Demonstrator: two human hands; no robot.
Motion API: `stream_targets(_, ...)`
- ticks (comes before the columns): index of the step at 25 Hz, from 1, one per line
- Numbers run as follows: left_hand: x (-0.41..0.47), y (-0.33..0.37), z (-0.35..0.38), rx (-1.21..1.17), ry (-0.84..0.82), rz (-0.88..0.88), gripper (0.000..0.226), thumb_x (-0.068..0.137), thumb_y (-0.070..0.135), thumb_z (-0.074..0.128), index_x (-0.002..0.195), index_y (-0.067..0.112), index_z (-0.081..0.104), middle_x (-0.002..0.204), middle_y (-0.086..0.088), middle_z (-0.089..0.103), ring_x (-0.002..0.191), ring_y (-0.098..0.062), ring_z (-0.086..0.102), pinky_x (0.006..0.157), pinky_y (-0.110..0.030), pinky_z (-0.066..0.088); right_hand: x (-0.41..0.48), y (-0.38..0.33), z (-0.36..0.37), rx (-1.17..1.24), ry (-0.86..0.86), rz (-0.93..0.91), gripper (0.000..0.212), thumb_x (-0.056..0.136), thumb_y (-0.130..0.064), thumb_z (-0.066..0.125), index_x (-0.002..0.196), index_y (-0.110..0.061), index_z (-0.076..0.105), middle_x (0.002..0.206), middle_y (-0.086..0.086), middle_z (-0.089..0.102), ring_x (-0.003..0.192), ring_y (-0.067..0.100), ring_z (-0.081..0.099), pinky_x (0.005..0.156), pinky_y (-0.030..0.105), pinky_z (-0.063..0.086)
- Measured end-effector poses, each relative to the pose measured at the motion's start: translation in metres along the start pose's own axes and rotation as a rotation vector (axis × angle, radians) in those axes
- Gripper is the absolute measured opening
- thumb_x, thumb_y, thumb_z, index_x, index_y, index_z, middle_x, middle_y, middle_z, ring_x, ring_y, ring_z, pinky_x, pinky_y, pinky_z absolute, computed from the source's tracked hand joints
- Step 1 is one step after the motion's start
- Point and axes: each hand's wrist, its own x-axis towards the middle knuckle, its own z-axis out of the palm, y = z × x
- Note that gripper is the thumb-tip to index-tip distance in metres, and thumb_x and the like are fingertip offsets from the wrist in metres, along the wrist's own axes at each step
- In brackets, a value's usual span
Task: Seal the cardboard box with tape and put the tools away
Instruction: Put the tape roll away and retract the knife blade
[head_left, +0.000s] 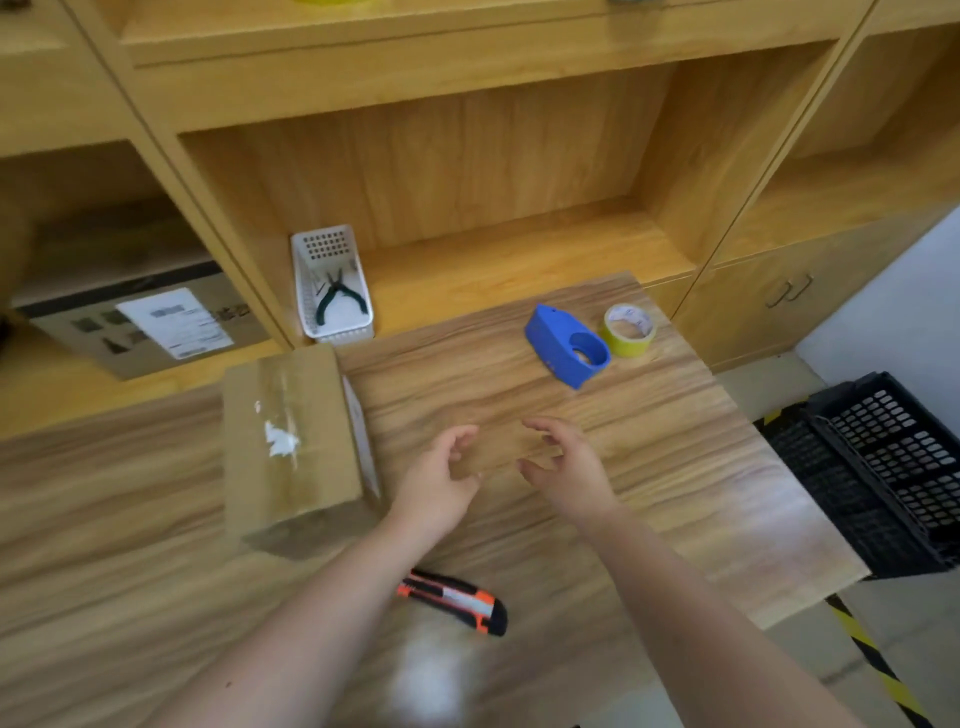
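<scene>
Both hands, left hand (441, 480) & right hand (566, 467), hold a clear tape strip (501, 447) w/ curled fingers. Keep it tight, lay it flat on the box (291, 436).

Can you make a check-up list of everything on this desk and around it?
Surface: wood-grain table, bare in the middle.
Job's things: brown cardboard box, taped on top, at left; blue plastic tape dispenser beside yellow tape roll; orange-black utility knife near the front edge.
Clutter: white plastic basket holding dark pliers.
Grippers: left hand and right hand stretch a clear tape strip.
Cables: nothing seen.
Surroundings: wooden shelves; black plastic crate on the floor.
</scene>
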Motion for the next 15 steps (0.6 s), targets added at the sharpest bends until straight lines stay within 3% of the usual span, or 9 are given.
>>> stream_targets(5,-0.057,-0.059,-0.007,-0.010,0.006,-0.098,0.047,0.082,0.004,0.065,0.125,0.019,0.056,0.117,0.006,0.059,0.101,-0.013,0.056,0.089,-0.020,0.038,-0.054,0.007,0.046,-0.020,-0.095,0.064,0.049,0.072,-0.004,0.074,0.117,-0.017,0.060,0.112,-0.003,0.055,0.101,0.016,0.055,0.086,0.026,0.046)
stream_targets(10,-0.082,-0.107,-0.010,-0.103,0.080,-0.257,0.045,0.078,-0.006,0.060,0.119,0.012,0.060,0.113,-0.009,0.063,0.085,-0.016,0.057,0.077,-0.018,0.043,-0.090,0.021,0.090,-0.074,-0.217,0.153,0.046,0.073,-0.001,0.071,0.117,-0.010,0.060,0.116,0.008,0.062,0.106,0.016,0.056,0.089,0.018,0.039)
stream_targets(12,-0.087,-0.123,-0.013,-0.152,0.111,-0.319,0.043,0.078,-0.008,0.060,0.118,0.008,0.060,0.108,-0.013,0.063,0.074,-0.010,0.055,0.068,-0.007,0.042,-0.097,0.027,0.106,-0.110,-0.260,0.195,0.046,0.072,-0.005,0.072,0.117,-0.010,0.060,0.116,0.008,0.063,0.107,0.019,0.056,0.088,0.018,0.038)
stream_targets(15,-0.093,-0.143,-0.013,-0.198,0.130,-0.386,0.043,0.078,-0.010,0.056,0.118,0.007,0.059,0.106,-0.010,0.062,0.076,-0.008,0.057,0.068,-0.007,0.044,-0.100,0.035,0.124,-0.223,-0.292,0.178,0.046,0.071,-0.017,0.075,0.115,-0.017,0.062,0.113,0.005,0.064,0.109,0.025,0.054,0.092,0.027,0.042)
